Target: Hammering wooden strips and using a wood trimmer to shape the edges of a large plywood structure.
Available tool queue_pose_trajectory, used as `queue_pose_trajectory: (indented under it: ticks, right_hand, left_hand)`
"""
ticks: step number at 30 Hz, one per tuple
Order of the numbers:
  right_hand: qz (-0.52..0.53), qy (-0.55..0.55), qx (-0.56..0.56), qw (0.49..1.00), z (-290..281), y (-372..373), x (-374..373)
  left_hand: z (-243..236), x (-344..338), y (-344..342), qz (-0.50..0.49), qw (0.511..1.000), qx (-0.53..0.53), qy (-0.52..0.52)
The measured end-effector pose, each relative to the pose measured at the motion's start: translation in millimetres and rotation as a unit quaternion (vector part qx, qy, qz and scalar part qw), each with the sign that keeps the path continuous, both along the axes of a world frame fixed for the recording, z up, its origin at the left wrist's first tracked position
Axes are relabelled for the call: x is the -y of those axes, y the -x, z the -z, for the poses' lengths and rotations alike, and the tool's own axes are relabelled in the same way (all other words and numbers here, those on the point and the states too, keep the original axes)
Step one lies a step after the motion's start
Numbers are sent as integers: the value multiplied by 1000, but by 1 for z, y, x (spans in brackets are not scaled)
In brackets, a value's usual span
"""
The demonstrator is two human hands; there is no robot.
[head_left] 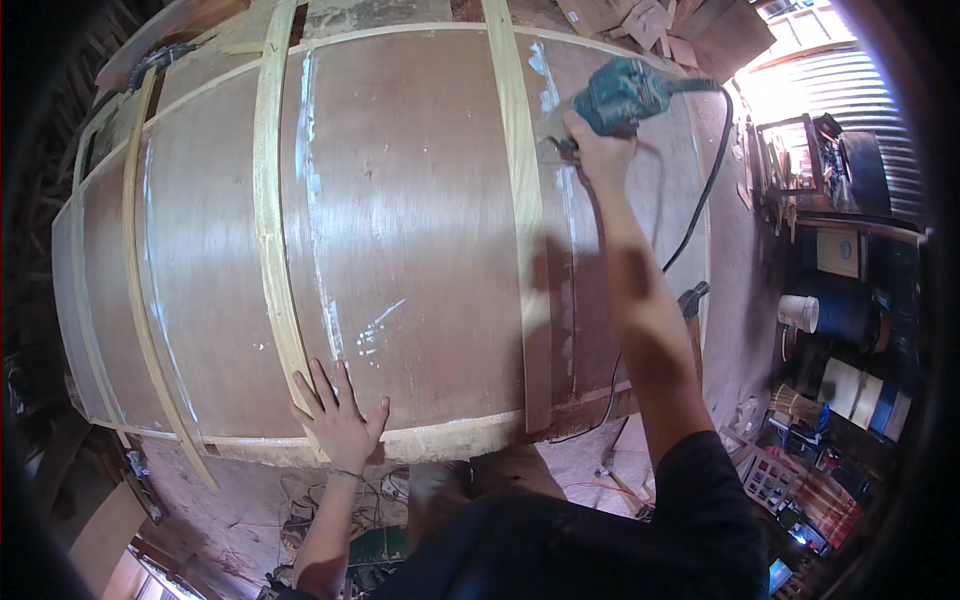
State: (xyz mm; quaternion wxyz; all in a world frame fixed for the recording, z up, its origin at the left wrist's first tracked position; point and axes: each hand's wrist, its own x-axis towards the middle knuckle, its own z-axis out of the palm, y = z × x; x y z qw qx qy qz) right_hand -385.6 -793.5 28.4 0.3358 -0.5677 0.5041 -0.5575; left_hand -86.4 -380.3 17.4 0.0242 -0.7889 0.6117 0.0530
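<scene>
My right hand (603, 150) reaches to the far right of a large brown plywood panel (420, 200). It is wrapped round a teal corded power tool (622, 95), which sits low over a seam smeared with white filler (548, 75). The tool's working end is too unclear to make out. A black cord (712, 180) runs from its back down the panel's right side. At the near edge my left hand (340, 412) lies flat with fingers spread, across a pale wooden strip (270, 200) and the panel beside it. Nothing is in that hand.
More wooden strips (517, 150) cross the panel from far to near. Another dark tool (692, 300) lies by its right edge. Cardboard pieces (725, 45) are piled at the back right. Along the right side stand a white bucket (798, 312) and a plastic crate (768, 478).
</scene>
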Motion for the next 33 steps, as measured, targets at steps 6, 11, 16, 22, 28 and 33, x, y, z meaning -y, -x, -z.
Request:
queue_pose_trajectory:
  ticks: [6,11,16,22,28,33]
  right_hand:
    - [13,22,-42,999,-12,-26,73]
    - [28,92,-84,992,-11,-38,131]
    - [30,57,-186,980,-16,-41,152]
    - [-2,-54,-42,998,-2,-9,96]
    - [-5,-190,-6,982,0,15,-52]
    - [6,-144,62,988,-4,49,-198]
  left_hand:
    - [1,-1,-2,5,999,17,-37]
    - [1,0,-3,12,1000,18,-16]
    - [0,0,-3,12,999,28,-33]
    - [3,0,3,15,999,41,-30]
    - [2,-3,2,0,998,50,-33]
    - [5,-2,6,10,999,44,-3]
